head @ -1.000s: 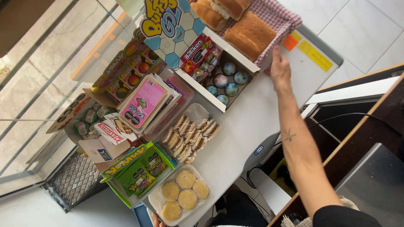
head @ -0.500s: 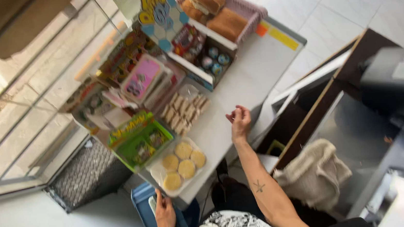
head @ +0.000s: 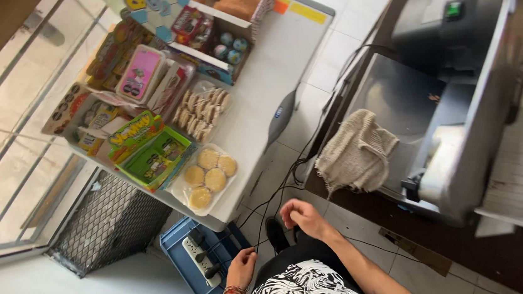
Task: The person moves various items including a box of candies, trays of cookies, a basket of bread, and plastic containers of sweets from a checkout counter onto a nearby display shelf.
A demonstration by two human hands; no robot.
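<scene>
Since half a second earlier, the right hand had dropped from the white table edge to hang just off the table's near corner, fingers loosely curled, gripping nothing. Below that corner, the left hand hovered half open beside a power strip in a blue crate. On the table near that corner sat a tray of round cookies. Right of the table, a knitted cloth lay on a grey machine.

green snack box table front | pink pack behind | clear cookie tray at edge
</scene>
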